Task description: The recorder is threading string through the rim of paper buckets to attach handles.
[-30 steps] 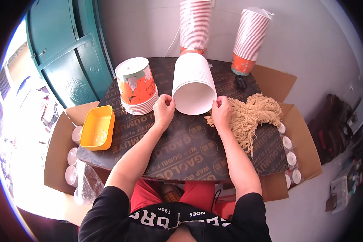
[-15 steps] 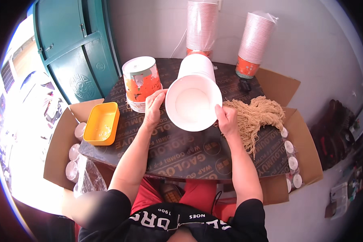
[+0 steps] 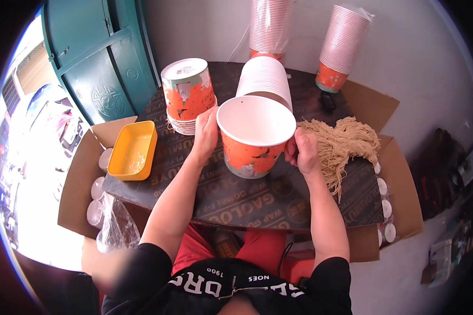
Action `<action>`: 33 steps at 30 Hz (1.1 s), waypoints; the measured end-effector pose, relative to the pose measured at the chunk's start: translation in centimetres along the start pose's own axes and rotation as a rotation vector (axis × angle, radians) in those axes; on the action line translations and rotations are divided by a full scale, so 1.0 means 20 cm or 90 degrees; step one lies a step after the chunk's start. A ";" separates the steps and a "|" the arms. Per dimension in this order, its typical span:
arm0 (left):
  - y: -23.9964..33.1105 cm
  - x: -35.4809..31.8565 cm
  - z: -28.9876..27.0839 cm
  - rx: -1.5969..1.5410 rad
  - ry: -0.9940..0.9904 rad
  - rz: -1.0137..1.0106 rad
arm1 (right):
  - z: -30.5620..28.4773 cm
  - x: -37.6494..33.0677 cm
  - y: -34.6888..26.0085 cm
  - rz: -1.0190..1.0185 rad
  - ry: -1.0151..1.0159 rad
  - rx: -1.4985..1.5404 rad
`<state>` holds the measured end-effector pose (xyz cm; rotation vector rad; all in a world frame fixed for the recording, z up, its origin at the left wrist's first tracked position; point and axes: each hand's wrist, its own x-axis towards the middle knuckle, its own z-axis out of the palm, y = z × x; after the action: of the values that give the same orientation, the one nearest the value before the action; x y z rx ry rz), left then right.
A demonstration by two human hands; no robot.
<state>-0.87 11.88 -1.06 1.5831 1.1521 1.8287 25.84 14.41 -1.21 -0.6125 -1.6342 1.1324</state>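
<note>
Orange paper bucket (image 3: 252, 149) upright mid-bench, mouth up; left hand (image 3: 206, 132) and right hand (image 3: 299, 152) flank it, both grips closed on its sides.

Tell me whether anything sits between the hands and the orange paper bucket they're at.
Nothing does. The left hand presses the orange bucket directly on one side, the right hand on the other. The string bundle lies beyond the right hand, clear of the bucket.

bright daylight glare blown out at left, fisheye edges bent w/ dark vignette.
</note>
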 end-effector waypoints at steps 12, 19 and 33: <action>-0.16 0.02 -0.09 -0.098 -0.080 -0.083 | 0.16 -0.01 -0.16 -0.458 0.113 -0.431; 0.02 0.05 -0.08 -0.141 0.062 -0.174 | 0.17 -0.06 -0.09 -0.277 0.031 -0.165; 0.34 -0.03 0.02 0.474 -0.139 0.432 | 0.23 -0.06 -0.04 0.085 -0.076 0.279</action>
<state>0.84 7.76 4.15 2.7978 1.3878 1.5750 22.16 11.42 -1.17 -0.3761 -1.3930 1.5934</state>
